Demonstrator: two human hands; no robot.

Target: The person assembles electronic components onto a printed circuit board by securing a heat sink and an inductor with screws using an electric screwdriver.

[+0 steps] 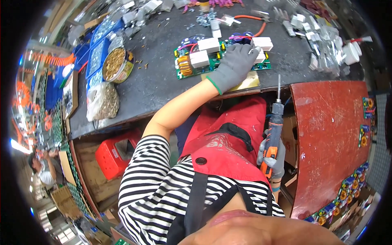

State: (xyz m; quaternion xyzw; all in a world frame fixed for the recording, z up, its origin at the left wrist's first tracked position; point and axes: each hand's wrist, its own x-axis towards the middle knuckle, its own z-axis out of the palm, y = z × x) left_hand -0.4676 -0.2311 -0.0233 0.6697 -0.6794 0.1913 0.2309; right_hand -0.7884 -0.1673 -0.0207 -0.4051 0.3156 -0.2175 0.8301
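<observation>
A green circuit board (pixel 207 70) lies near the front edge of the dark bench. It carries white blocks, a copper-coloured coil (pixel 185 65) and purple wires. My left hand (pixel 237 65), in a grey glove with a green cuff, reaches over its right part. The fingers curl down closed on the board beside a white block (pixel 262 43), and their tips are partly hidden. Below the bench edge, at my right side, my right hand (pixel 276 157) is gloved and wrapped around an orange and black electric screwdriver (pixel 274 130). Its long bit points up toward the bench.
Blue bins (pixel 98 55) of small metal parts, a tub (pixel 116 65) of brass-coloured screws and a plastic bag (pixel 102 102) stand left. Metal pieces (pixel 318 38) crowd the back right. A red board (pixel 330 143) is at right; a red stool (pixel 116 155) sits under the bench.
</observation>
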